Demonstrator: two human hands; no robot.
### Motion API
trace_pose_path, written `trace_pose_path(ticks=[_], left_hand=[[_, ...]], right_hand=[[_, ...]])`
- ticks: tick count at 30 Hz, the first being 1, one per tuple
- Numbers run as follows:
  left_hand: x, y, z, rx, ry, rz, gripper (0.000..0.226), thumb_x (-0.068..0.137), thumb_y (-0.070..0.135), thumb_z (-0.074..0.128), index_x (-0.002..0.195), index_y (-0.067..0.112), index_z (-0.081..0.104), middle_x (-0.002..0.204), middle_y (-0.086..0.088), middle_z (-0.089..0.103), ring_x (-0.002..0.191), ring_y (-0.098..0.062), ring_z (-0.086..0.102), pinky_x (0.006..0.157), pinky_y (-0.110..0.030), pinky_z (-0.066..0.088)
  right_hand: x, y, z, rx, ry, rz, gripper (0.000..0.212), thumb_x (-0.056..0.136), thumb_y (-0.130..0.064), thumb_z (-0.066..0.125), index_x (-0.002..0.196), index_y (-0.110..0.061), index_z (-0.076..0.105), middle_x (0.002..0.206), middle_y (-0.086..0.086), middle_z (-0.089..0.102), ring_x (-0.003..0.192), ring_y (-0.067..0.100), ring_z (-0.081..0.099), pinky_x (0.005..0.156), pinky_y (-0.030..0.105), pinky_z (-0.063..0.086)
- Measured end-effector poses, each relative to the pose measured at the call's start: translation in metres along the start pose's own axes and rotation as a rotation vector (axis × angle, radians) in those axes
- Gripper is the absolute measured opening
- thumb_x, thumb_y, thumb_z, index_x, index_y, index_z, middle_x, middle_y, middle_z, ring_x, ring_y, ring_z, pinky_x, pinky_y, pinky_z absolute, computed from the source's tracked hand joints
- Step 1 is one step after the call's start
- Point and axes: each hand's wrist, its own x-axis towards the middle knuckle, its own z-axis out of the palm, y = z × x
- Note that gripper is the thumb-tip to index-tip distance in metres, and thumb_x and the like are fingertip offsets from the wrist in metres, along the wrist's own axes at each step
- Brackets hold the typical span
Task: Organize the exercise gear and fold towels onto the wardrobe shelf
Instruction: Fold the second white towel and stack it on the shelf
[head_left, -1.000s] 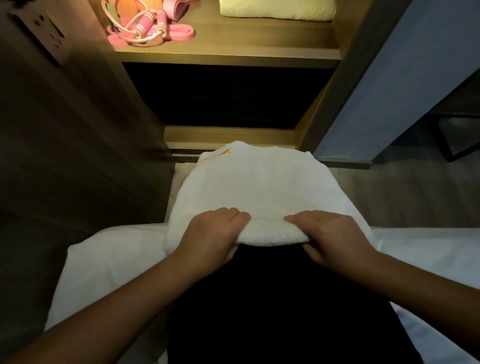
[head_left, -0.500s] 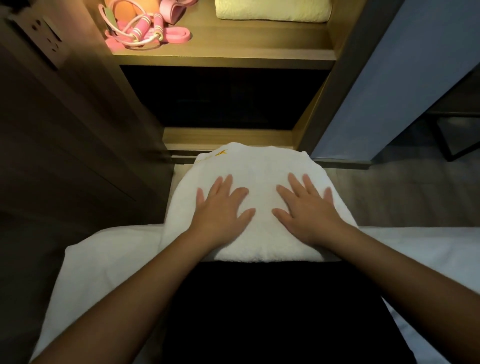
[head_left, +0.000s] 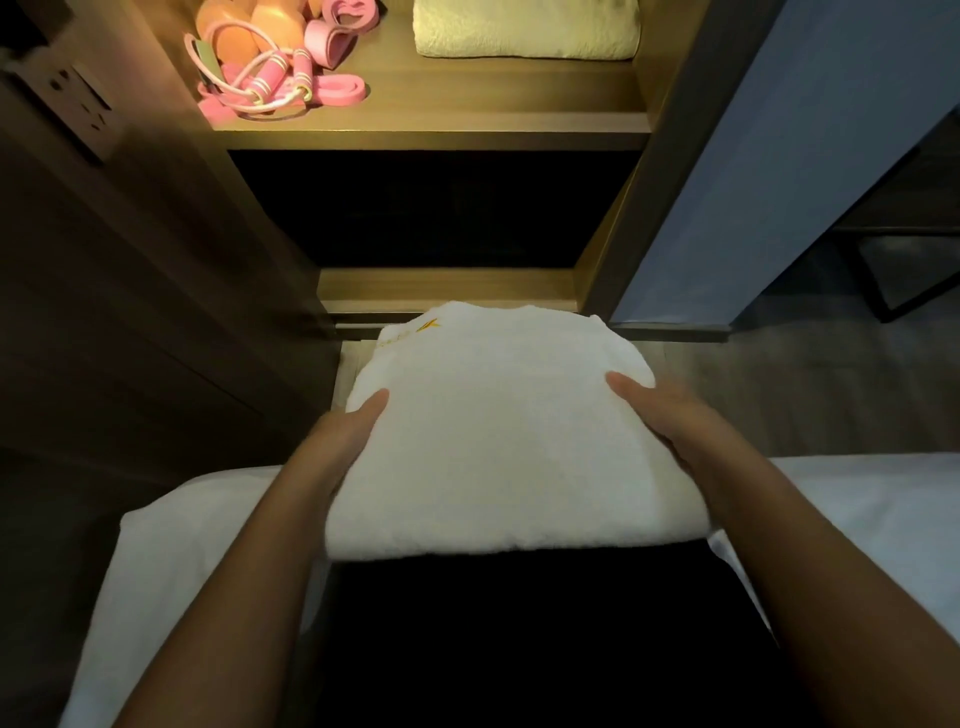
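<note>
Both grips are on the folded white towel (head_left: 498, 447): left grip (head_left: 353, 434) at its left edge, right grip (head_left: 670, 423) at its right. Thumbs lie on top and the fingers are hidden under, so we take it as held between them. Ahead of and above the grips, well apart, the shelf (head_left: 467, 122) already carries a folded yellow towel (head_left: 524, 31), with the pink jump rope (head_left: 262, 85) and bands (head_left: 335, 93) left of it. We judge the gear done and this towel folded; shelving it is left.
</note>
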Motion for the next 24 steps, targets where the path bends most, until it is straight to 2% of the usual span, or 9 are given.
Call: trace_pose_path(ticks=[2,4,7,11,13,15,17,22,24], left_hand=[[-0.006,-0.017,-0.009,0.095,-0.022,0.051,0.077,0.084,0.070,0.051,0.129,0.008,0.054,0.119,-0.014,0.062,0.101,-0.032,0.060,0.089,-0.045,0.049],[-0.016,-0.031,-0.016,0.098,-0.093,0.061,0.071,0.082,0.069,0.056,0.123,0.011,0.058,0.113,-0.011,0.065,0.098,-0.030,0.062,0.087,-0.045,0.051],[-0.015,-0.025,-0.024,-0.128,-0.272,0.019,0.065,0.076,0.065,0.064,0.118,0.016,0.064,0.111,-0.010,0.070,0.098,-0.029,0.067,0.081,-0.041,0.052],[0.003,0.014,-0.016,-0.528,-0.314,-0.119,0.045,0.084,0.057,0.064,0.107,0.018,0.065,0.093,-0.008,0.076,0.075,-0.026,0.075,0.057,-0.032,0.056],[0.012,0.023,-0.005,-0.459,-0.244,-0.141,0.052,0.084,0.057,0.065,0.109,0.012,0.061,0.092,-0.008,0.075,0.077,-0.027,0.073,0.055,-0.031,0.052],[0.017,0.018,0.001,-0.257,-0.007,-0.112,0.051,0.083,0.059,0.065,0.105,0.013,0.060,0.086,-0.005,0.068,0.072,-0.024,0.066,0.051,-0.030,0.043],[0.021,0.009,0.001,-0.218,0.065,-0.073,0.046,0.084,0.059,0.064,0.096,0.014,0.061,0.083,-0.005,0.066,0.071,-0.023,0.064,0.051,-0.028,0.042],[0.033,0.019,-0.014,-0.301,-0.232,-0.068,0.046,0.082,0.059,0.066,0.104,0.019,0.065,0.093,-0.006,0.076,0.081,-0.026,0.074,0.065,-0.033,0.053],[0.039,0.035,-0.014,-0.422,-0.285,-0.107,0.045,0.083,0.059,0.065,0.103,0.019,0.068,0.089,-0.004,0.077,0.074,-0.022,0.075,0.058,-0.029,0.055]], right_hand=[[-0.007,0.014,-0.014,-0.014,-0.098,0.027,0.078,0.077,-0.068,0.062,0.130,-0.012,0.052,0.128,0.013,0.060,0.108,0.032,0.059,0.089,0.046,0.048],[-0.016,0.027,-0.025,0.032,-0.257,0.066,0.092,0.057,-0.075,0.070,0.122,-0.011,0.057,0.108,0.009,0.070,0.096,0.027,0.068,0.077,0.041,0.056],[-0.009,0.023,-0.035,0.156,-0.404,0.114,0.073,0.066,-0.064,0.067,0.121,-0.017,0.059,0.092,0.005,0.076,0.083,0.024,0.073,0.060,0.033,0.055],[0.022,-0.009,-0.029,0.333,-0.267,0.122,0.048,0.083,-0.060,0.062,0.105,-0.017,0.068,0.095,0.009,0.076,0.079,0.027,0.073,0.064,0.035,0.052],[0.031,-0.014,-0.016,0.272,-0.154,0.102,0.041,0.085,-0.056,0.063,0.098,-0.017,0.064,0.101,0.008,0.071,0.079,0.024,0.067,0.064,0.034,0.048],[0.035,-0.006,-0.010,0.158,-0.064,0.106,0.045,0.085,-0.059,0.062,0.103,-0.018,0.057,0.102,0.006,0.063,0.081,0.024,0.061,0.068,0.037,0.047],[0.037,0.005,-0.010,0.133,-0.078,0.130,0.052,0.084,-0.064,0.060,0.111,-0.020,0.054,0.104,0.005,0.061,0.082,0.024,0.059,0.071,0.040,0.047],[0.047,-0.005,-0.021,0.213,-0.251,0.172,0.054,0.081,-0.066,0.060,0.104,-0.017,0.064,0.096,0.007,0.071,0.089,0.029,0.067,0.068,0.037,0.050],[0.053,-0.018,-0.019,0.280,-0.261,0.157,0.052,0.085,-0.064,0.057,0.108,-0.018,0.065,0.100,0.008,0.073,0.092,0.029,0.068,0.069,0.038,0.052]])
